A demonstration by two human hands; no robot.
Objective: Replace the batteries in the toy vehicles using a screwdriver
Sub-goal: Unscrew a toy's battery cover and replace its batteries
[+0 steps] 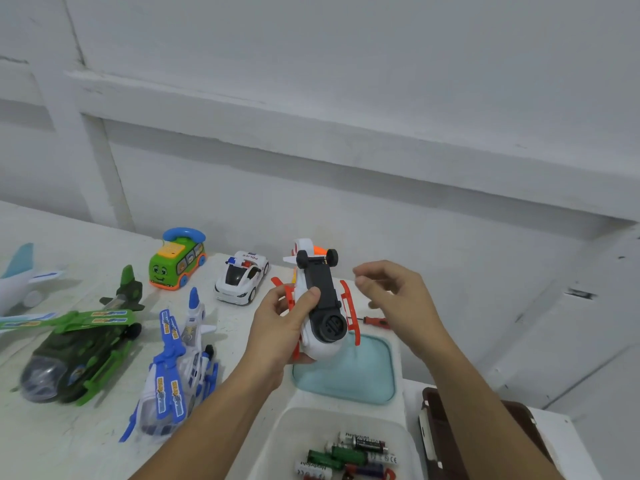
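Working table (86, 427): white, carries everything; both hands are raised over its right part
Green helicopter (79, 348): well left of the left fingers, on its skids beside a blue helicopter (176, 368); queued or finished, can't tell which
Orange helicopter (320, 306): the task item now, belly-up in the left fingers so the black underside panel faces the camera; panel looks fitted, screw too small to make out
Teal tray (346, 372): directly under the held toy, probably there to catch loose screws
Tub (277, 441): below both wrists, within easy reach for the swap
Left hand (280, 327): wrapped round the fuselage, thumb pressed on the black panel to steady it
Right hand (398, 296): free, fingers loosely bent, nothing seen in them, just right of the toy's skid
Police car (241, 280): beyond the left fingers, on its wheels, green bus (177, 259) further left
Batteries (349, 455): loose pile in the tub, mixed colours; new or spent unclear
Screwdriver (375, 321): red handle, lying on the table beneath the right fingers; likely the next pick
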